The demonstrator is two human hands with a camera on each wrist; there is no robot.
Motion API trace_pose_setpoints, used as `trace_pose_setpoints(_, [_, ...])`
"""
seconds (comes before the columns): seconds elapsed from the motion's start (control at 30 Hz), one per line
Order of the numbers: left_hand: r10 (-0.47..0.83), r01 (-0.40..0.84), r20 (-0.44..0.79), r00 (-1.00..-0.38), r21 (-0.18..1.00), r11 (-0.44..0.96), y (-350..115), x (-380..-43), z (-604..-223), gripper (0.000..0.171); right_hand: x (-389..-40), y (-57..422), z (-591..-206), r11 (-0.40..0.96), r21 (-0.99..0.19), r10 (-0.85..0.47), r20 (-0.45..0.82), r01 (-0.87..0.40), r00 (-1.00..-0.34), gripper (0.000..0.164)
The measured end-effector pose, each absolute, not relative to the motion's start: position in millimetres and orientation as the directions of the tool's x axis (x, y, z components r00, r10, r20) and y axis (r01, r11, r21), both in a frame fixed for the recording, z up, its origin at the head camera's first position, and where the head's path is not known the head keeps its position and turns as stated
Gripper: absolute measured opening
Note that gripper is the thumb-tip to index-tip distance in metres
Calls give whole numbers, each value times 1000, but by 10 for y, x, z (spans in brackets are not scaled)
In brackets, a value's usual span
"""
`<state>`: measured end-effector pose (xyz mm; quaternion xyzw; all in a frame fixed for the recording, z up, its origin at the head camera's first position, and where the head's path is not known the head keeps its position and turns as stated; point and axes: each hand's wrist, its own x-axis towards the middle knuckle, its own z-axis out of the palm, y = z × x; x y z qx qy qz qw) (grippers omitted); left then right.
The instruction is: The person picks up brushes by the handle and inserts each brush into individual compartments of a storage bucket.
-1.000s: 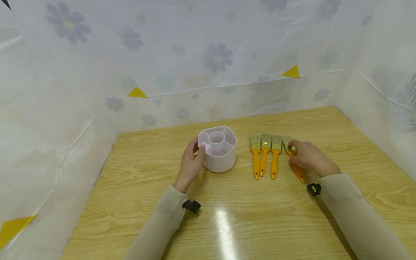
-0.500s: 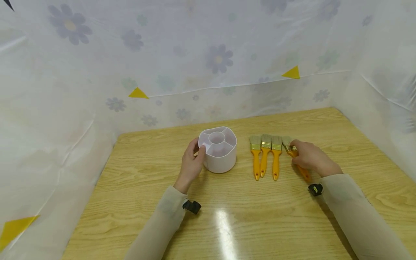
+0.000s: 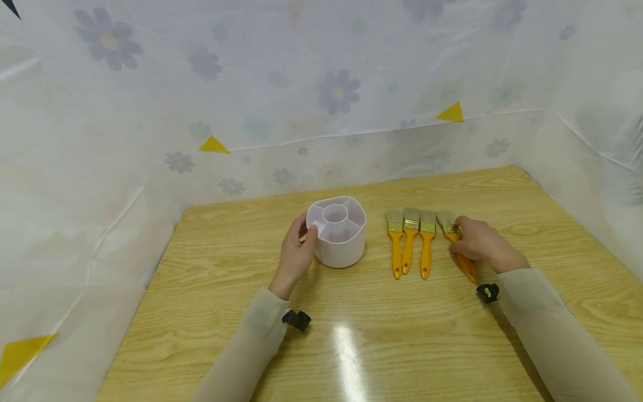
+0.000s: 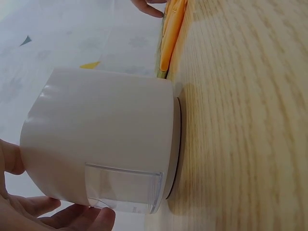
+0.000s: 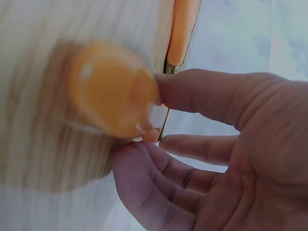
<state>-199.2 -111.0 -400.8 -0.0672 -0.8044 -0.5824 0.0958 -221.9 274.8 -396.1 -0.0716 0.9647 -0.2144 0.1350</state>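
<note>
A round white organizer [image 3: 341,254] stands upright near the middle of the wood-grain surface [image 3: 216,324], its top split by thin dividers into outer compartments around a central ring. The left hand [image 3: 295,255] holds it from the left, the thumb at the rim and the fingers [image 4: 72,216] curled round the side; the left wrist view shows fingertips by a clear panel [image 4: 122,188] set low in the white wall. To the right of the organizer and apart from it, three paintbrushes with orange handles lie side by side: the left brush [image 3: 396,254], the middle brush [image 3: 408,254] and the third brush [image 3: 426,254], bristles toward the far edge. Just beyond them, the right hand [image 3: 486,245] pinches the fourth brush [image 3: 466,267] between thumb and fingers around the metal band and upper handle. That brush lies at a slant, its bristles just beside those of the third; whether they touch is hard to tell. In the right wrist view its handle end looms blurred close to the camera. A small black device sits at each wrist, the left device [image 3: 297,320] and the right device [image 3: 487,293], by pale sleeves [image 3: 557,329]. Behind the surface hangs a translucent flower-patterned sheet [image 3: 281,84] with yellow triangles [image 3: 452,113] on it.
</note>
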Motion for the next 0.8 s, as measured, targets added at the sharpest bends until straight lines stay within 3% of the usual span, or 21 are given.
trace_pose_setpoints(0.8, [3, 222, 232, -973, 927, 301, -1117, -1997, -4010, 40, -2214, 2810, -3971, 893, -430, -236, -200, -131, -951, 53])
